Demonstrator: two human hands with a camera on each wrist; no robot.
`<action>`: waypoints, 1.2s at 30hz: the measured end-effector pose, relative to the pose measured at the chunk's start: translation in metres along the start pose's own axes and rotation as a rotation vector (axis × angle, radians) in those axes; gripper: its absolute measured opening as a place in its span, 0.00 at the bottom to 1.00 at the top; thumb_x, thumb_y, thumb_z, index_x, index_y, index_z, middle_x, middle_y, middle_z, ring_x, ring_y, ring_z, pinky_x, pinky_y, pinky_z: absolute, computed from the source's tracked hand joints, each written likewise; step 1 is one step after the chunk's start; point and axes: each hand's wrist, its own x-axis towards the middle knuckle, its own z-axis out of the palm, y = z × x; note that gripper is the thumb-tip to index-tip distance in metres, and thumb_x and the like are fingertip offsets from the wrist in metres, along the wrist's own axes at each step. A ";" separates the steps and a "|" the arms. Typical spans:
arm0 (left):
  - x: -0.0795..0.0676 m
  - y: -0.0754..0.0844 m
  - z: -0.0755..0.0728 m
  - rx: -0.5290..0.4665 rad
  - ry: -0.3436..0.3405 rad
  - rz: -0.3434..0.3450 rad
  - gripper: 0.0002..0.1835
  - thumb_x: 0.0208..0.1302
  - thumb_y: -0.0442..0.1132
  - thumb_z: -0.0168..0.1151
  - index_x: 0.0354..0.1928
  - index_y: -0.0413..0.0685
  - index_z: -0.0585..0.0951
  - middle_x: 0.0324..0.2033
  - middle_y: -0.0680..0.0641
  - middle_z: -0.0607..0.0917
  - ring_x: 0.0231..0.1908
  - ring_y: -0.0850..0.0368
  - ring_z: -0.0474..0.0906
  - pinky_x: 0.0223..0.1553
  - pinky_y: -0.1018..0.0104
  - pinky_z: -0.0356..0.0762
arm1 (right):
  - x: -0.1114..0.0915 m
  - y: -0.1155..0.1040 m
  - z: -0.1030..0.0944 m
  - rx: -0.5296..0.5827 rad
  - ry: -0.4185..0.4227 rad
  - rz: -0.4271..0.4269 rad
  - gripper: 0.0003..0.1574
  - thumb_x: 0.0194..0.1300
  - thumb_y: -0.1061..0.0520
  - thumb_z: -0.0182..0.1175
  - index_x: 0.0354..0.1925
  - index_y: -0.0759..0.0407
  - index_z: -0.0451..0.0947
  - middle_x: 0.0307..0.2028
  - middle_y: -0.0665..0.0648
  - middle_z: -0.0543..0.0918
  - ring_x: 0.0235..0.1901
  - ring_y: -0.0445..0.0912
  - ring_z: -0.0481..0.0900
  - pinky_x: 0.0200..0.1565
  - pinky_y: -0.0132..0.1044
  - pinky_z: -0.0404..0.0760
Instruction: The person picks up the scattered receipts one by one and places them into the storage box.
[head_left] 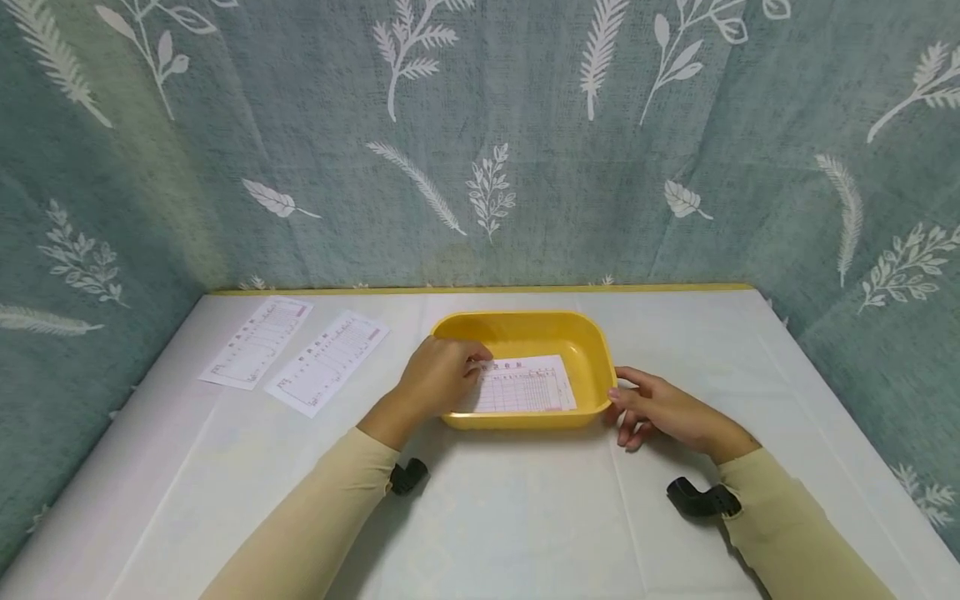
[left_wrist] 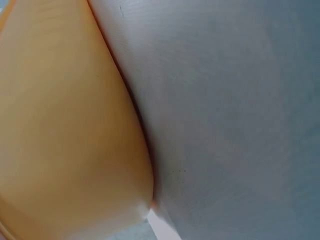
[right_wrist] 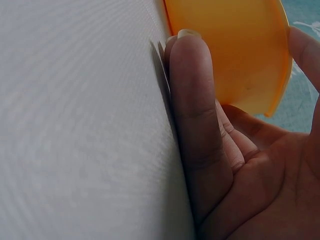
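A yellow plastic basin (head_left: 525, 422) stands on the white table, with a printed paper slip (head_left: 528, 387) lying inside. My left hand (head_left: 442, 375) reaches over the basin's left side, thumb and fingers pinching the slip's left end; its fingertips are partly hidden. The left wrist view holds only the basin's outer wall (left_wrist: 75, 120) and tabletop, no hand. At the basin's right end, my right hand (head_left: 660, 410) holds the rim by thumb and finger. In the right wrist view, lower fingers (right_wrist: 192, 100) of that hand rest along the table beside the basin wall (right_wrist: 240, 55).
Two more printed slips, one far left (head_left: 257, 343) and one nearer the basin (head_left: 327, 363), lie slanted side by side on the table (head_left: 525, 517). A leaf-patterned green cloth (head_left: 480, 192) rises behind the table and along both sides. Black wrist-worn pieces (head_left: 701, 498) sit at both cuffs.
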 end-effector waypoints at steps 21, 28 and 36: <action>0.001 0.003 0.000 0.058 -0.068 0.012 0.07 0.56 0.39 0.62 0.36 0.57 0.85 0.31 0.58 0.86 0.34 0.61 0.79 0.48 0.59 0.68 | 0.000 0.002 -0.001 0.002 0.005 0.003 0.40 0.68 0.43 0.48 0.69 0.54 0.45 0.42 0.66 0.78 0.27 0.52 0.81 0.34 0.47 0.81; 0.002 0.003 0.001 0.070 -0.084 0.023 0.07 0.56 0.40 0.63 0.36 0.58 0.85 0.30 0.59 0.85 0.33 0.62 0.78 0.47 0.59 0.68 | -0.002 0.002 0.000 0.001 0.006 0.009 0.41 0.68 0.42 0.48 0.69 0.55 0.45 0.42 0.65 0.79 0.27 0.52 0.81 0.34 0.47 0.81; 0.000 0.002 0.001 0.088 -0.060 0.009 0.06 0.57 0.41 0.62 0.36 0.59 0.85 0.32 0.59 0.86 0.33 0.62 0.79 0.45 0.59 0.68 | -0.001 0.002 0.000 0.002 0.010 -0.007 0.40 0.68 0.43 0.48 0.69 0.54 0.46 0.42 0.66 0.78 0.27 0.52 0.81 0.34 0.48 0.81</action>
